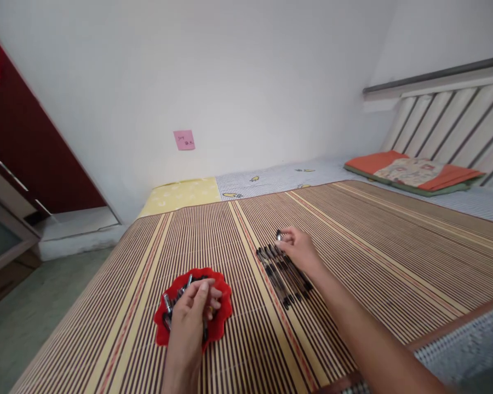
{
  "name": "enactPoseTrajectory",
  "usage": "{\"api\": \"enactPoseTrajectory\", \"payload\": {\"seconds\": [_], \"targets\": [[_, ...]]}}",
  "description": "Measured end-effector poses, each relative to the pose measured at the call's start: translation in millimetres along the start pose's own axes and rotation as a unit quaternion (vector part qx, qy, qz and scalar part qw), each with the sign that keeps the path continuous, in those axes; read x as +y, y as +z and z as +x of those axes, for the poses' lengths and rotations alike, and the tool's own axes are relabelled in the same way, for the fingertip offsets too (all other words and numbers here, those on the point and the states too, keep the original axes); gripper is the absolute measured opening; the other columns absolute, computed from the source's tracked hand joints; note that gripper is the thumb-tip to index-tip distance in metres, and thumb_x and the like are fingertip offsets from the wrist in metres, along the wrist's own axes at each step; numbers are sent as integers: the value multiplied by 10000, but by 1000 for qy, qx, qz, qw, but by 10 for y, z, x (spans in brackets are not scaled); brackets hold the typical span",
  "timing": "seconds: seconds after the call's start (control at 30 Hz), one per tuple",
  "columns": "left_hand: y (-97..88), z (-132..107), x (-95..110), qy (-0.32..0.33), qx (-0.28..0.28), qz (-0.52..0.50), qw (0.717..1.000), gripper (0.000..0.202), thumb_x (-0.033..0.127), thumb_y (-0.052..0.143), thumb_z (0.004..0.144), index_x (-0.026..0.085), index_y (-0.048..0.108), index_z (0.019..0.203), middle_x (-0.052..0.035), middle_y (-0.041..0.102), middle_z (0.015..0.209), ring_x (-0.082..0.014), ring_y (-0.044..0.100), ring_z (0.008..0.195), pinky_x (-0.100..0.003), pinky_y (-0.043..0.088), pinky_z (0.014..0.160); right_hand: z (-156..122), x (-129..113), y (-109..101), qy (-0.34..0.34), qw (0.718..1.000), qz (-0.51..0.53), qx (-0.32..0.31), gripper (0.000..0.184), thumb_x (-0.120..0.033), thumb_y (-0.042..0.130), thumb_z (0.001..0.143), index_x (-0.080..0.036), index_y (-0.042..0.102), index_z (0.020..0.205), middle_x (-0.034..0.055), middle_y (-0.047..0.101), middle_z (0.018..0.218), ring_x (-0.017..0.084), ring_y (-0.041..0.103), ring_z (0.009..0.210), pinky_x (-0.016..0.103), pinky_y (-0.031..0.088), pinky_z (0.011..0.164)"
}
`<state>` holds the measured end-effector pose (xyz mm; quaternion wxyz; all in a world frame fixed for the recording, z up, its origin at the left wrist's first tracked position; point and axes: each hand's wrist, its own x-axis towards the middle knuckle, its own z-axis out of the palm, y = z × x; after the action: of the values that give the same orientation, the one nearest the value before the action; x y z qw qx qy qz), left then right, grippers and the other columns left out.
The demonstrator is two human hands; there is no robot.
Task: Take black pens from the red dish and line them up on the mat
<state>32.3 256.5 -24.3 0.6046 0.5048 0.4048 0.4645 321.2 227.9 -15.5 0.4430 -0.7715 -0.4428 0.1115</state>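
Observation:
My right hand (298, 249) pinches a dark pen (279, 236) near its end, at the right side of a row of black pens (277, 273). Several of these lie side by side, slanting, on the striped mat. Most of the held pen is hidden by my hand. A red bowl with a scalloped rim (225, 298) sits to the left, containing more pens (167, 304), some with shiny clips. Over this bowl is my left hand (195, 306), its fingers curled and the thumb against the index finger. Whatever they may grip is hidden.
The striped bamboo mat (189, 235) covers a bed against a white wall. Folded orange and green cloth (414, 171) lies at the far right by a white slatted headboard (456, 126). A pink note (184, 140) is stuck on the wall. The floor (78, 279) shows beyond the left edge.

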Motion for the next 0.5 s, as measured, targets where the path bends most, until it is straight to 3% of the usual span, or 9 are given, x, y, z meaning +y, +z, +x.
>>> {"api": "enactPoseTrajectory", "payload": {"seconds": [0.1, 0.23, 0.5], "targets": [[-14, -3, 25, -5, -3, -11, 1000, 423, 514, 699, 782, 153, 693, 1000, -72, 708, 808, -149, 585, 645, -241, 415, 538, 104, -112, 323, -25, 992, -104, -67, 285, -204, 662, 796, -128, 632, 1069, 34, 664, 807, 151, 622, 737, 243, 430, 657], [-24, -8, 35, -10, 4, -16, 1000, 414, 514, 703, 777, 160, 693, 992, -66, 712, 799, -146, 584, 639, -236, 409, 536, 143, -161, 645, -27, 977, -178, -118, 200, -111, 713, 718, -141, 684, 914, 77, 691, 840, 195, 640, 825, 256, 391, 672], [-46, 25, -2, -14, -7, -19, 1000, 391, 497, 688, 800, 160, 689, 998, -53, 707, 797, -127, 572, 630, -225, 404, 527, 183, -147, 880, -16, 960, -246, -137, 194, -92, 704, 745, -129, 695, 935, 144, 720, 940, 229, 668, 883, 275, 389, 698]]}}
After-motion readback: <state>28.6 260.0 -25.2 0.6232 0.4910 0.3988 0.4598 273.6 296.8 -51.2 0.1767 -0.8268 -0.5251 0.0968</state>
